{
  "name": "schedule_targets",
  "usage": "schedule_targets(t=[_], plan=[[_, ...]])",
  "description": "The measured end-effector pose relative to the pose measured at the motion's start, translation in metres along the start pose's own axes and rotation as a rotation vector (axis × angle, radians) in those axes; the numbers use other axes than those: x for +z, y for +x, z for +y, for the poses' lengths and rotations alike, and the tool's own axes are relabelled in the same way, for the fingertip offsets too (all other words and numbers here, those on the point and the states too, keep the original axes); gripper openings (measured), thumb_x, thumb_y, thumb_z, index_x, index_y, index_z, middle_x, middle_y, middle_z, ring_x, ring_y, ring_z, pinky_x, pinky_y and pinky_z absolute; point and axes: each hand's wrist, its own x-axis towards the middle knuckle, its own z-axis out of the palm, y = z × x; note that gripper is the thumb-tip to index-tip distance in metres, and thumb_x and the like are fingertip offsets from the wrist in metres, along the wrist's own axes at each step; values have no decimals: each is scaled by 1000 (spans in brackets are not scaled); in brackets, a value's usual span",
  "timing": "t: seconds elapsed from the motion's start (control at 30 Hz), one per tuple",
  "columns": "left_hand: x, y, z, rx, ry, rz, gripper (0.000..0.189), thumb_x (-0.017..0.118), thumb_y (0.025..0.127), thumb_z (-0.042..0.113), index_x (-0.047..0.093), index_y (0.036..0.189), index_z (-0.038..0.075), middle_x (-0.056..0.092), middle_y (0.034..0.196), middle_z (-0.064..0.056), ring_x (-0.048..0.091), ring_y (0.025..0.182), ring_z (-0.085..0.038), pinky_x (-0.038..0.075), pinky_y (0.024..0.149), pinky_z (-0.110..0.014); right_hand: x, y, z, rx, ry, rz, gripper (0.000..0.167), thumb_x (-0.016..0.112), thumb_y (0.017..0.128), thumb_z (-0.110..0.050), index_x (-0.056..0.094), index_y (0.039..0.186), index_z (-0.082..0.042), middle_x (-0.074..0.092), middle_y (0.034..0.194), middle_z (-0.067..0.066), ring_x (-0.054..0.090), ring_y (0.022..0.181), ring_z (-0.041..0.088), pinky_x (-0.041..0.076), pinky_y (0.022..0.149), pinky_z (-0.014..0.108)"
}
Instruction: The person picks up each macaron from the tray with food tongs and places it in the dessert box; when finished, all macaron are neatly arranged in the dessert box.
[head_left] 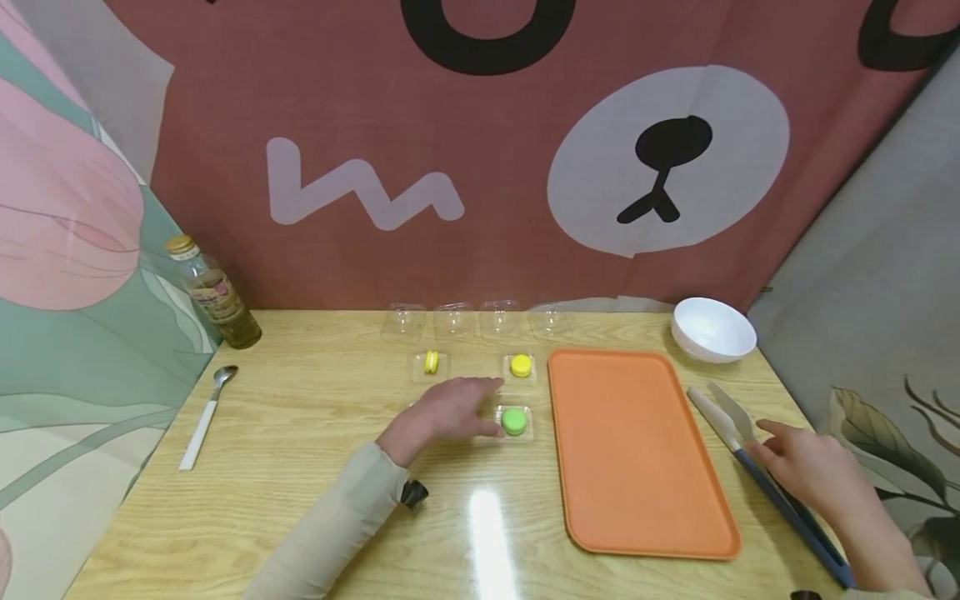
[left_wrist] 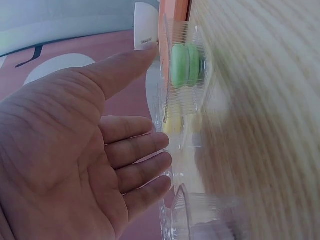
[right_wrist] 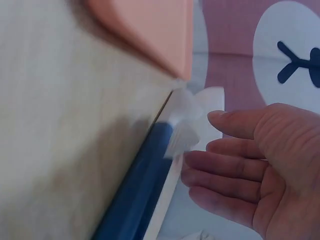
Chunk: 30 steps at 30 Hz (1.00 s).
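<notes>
My left hand (head_left: 450, 410) reaches over the table beside a green macaron (head_left: 513, 421) that sits in a small clear plastic tray (left_wrist: 172, 102). In the left wrist view its palm shows, fingers loosely extended with nothing in them. Two yellow macarons, one lying flat (head_left: 521, 365) and one on edge (head_left: 431, 362), sit farther back in similar trays. Another clear container (left_wrist: 182, 210), below the fingers in the left wrist view, has blurred contents. At the right, my right hand (head_left: 817, 471) hovers by blue-handled tongs (head_left: 776, 492) with pale tips, fingers slightly bent and holding nothing.
An orange tray (head_left: 641, 454) lies between the hands. A white bowl (head_left: 712, 331) stands at the back right, and clear plastic lids (head_left: 453, 319) line the back edge. On the left are a bottle (head_left: 221, 300) and a white-handled spoon (head_left: 202, 425). A printed curtain (head_left: 495, 267) hangs behind.
</notes>
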Motion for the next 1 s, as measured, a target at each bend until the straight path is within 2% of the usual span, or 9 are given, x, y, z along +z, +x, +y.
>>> schedule_targets(t=[0.1, 0.2, 0.37, 0.43, 0.63, 0.8, 0.9, 1.0], plan=[[0, 1, 0, 1, 1, 6, 86, 74, 90, 49, 35, 159, 15, 42, 161, -3, 42, 147, -26, 38, 121, -43, -4, 9, -13, -26, 1, 41, 48, 69, 96, -26, 62, 122, 14, 77, 89, 17, 72, 77, 37, 54, 66, 58], [1, 1, -1, 1, 2, 5, 87, 74, 90, 49, 34, 159, 16, 42, 161, -3, 43, 147, -26, 38, 121, -43, -8, 21, -28, -44, 18, 67, 47, 68, 97, -28, 64, 125, 10, 78, 92, 18, 71, 83, 41, 53, 70, 60], [4, 1, -1, -10, 3, -12, 88, 75, 88, 49, 35, 159, 18, 43, 160, -2, 43, 147, -25, 38, 121, -42, -12, 50, -58, -133, 74, 161, 39, 69, 96, -27, 70, 120, 4, 79, 90, 13, 72, 87, 42, 52, 76, 62], [4, 0, -1, -17, -2, -18, 87, 76, 88, 48, 36, 159, 18, 44, 160, -3, 44, 146, -26, 38, 121, -42, -15, 63, -70, -161, 118, 175, 38, 68, 97, -27, 71, 120, 3, 79, 90, 13, 73, 84, 39, 54, 75, 58], [7, 0, -1, -19, 15, -17, 83, 78, 87, 46, 40, 157, 19, 51, 155, -2, 50, 142, -26, 43, 117, -44, -18, 117, -98, -172, 223, 99, 41, 62, 101, -31, 69, 126, 1, 77, 105, 20, 73, 89, 35, 55, 79, 53], [8, 0, -1, -29, 24, -5, 82, 80, 85, 45, 43, 155, 20, 55, 151, 0, 56, 135, -24, 47, 112, -42, -8, 169, -114, -117, 345, -42, 47, 57, 104, -33, 63, 135, 2, 73, 116, 23, 73, 98, 36, 59, 83, 48], [8, 2, -1, -14, 31, 2, 82, 80, 85, 46, 45, 154, 19, 57, 150, 0, 62, 121, -19, 51, 105, -38, 0, 191, -119, -71, 443, -110, 48, 53, 106, -31, 59, 138, 3, 69, 124, 26, 72, 104, 37, 62, 84, 44], [9, 2, -1, 0, 36, 7, 81, 79, 85, 46, 45, 154, 18, 59, 147, -1, 62, 104, -16, 53, 95, -35, 8, 206, -125, -18, 561, -141, 47, 51, 107, -27, 57, 140, 5, 65, 131, 28, 69, 110, 38, 60, 92, 46]])
